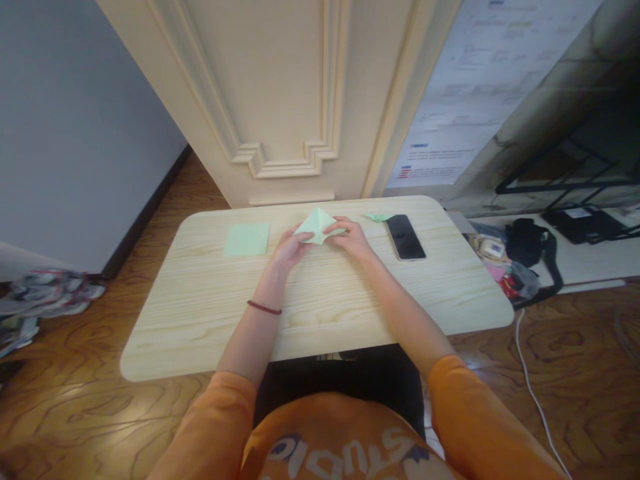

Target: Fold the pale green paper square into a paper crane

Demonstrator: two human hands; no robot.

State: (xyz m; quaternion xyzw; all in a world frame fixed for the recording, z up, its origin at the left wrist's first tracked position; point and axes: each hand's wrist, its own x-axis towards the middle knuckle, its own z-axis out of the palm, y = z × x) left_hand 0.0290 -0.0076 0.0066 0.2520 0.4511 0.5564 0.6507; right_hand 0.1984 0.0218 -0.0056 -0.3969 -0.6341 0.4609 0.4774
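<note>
A pale green sheet of folded paper (317, 223), peaked at the top, is held between my two hands near the table's far side. My left hand (291, 248) pinches its left corner, thumb lying over the front. On the opposite side, my right hand (350, 238) grips the right corner between thumb and fingers. Some of the fingers are hidden behind the paper. Left of my hands lies a flat stack of square green paper (247, 239). Beyond my right hand, a small folded green paper piece (379, 217) rests against the top of a black phone (405, 237).
The light wood-grain table (210, 313) has rounded corners and stands against a cream panelled door (280, 87). To the right, a low white shelf (580, 263) carries a black bag (530, 243) and packets. A white cable (533, 387) runs along the floor. Shoes (55, 292) lie at the left.
</note>
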